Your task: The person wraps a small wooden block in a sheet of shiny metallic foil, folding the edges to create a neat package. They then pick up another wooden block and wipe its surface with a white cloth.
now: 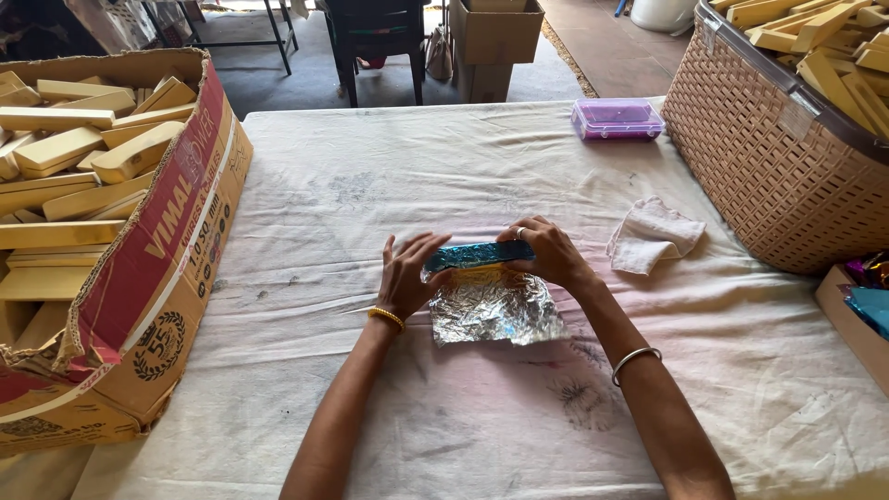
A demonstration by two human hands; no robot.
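At table centre a bar [482, 255] is being rolled into a foil sheet [495, 310]; its blue side is already wrapped over the bar, and the silver side lies spread toward 6 o'clock. The bar's ends are pinched by the left hand [407, 278] at 9 o'clock and the right hand [548, 252] at 3 o'clock. The foil is best kept taut and square to the bar (slack would likely crease). A cloth [653, 236] lies at 3 o'clock, a purple box [617, 118] toward 1 o'clock.
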